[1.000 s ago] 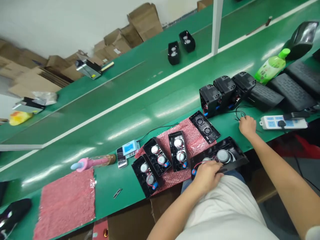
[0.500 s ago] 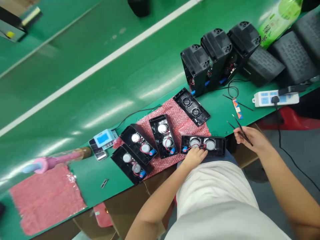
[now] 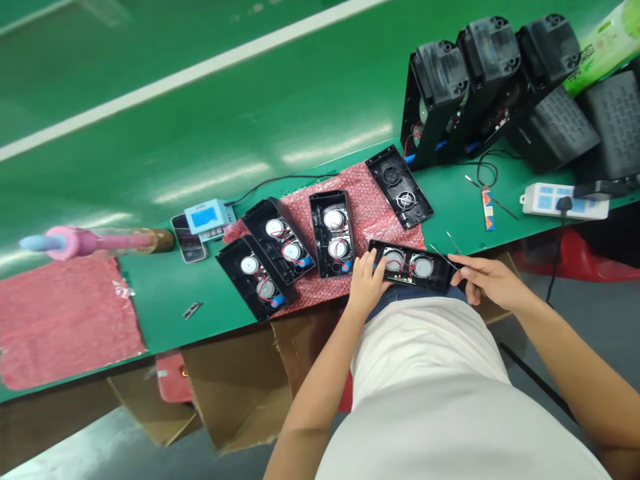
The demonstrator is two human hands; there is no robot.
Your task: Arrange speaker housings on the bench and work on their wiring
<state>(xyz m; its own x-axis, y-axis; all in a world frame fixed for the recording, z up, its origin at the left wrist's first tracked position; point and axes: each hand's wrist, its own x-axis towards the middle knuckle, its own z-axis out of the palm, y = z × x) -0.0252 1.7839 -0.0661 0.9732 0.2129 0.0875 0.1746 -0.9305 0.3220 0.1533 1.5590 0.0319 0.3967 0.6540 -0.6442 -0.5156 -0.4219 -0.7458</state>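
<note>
At the table's front edge lies a black speaker housing [image 3: 439, 275], its open side up, with two round drivers, red wires and a small circuit board strip along the near wall. My left hand [image 3: 369, 279] grips its left end, fingers over the rim, partly hiding a blue part there. A pair of tweezers [image 3: 442, 256] is held in my right hand [image 3: 485, 277] at the housing's right end, the tips apart and pointing up and left. Several similar housings with drivers, such as this one [image 3: 320, 220], rest on pink bubble wrap [image 3: 357, 183] to the left.
A bare housing with two round grilles [image 3: 416, 190] lies behind. Black speaker bodies [image 3: 425, 113] stand at the back right near a power strip [image 3: 570, 201] and a green bottle [image 3: 600, 47]. Leftward are a phone [image 3: 189, 240], a light-blue device [image 3: 207, 219] and a soldering iron holder [image 3: 100, 241].
My left hand has shifted from the housing's near middle to its left end. My right hand has brought the tweezers left and down to the housing. The camera view has turned slightly.
</note>
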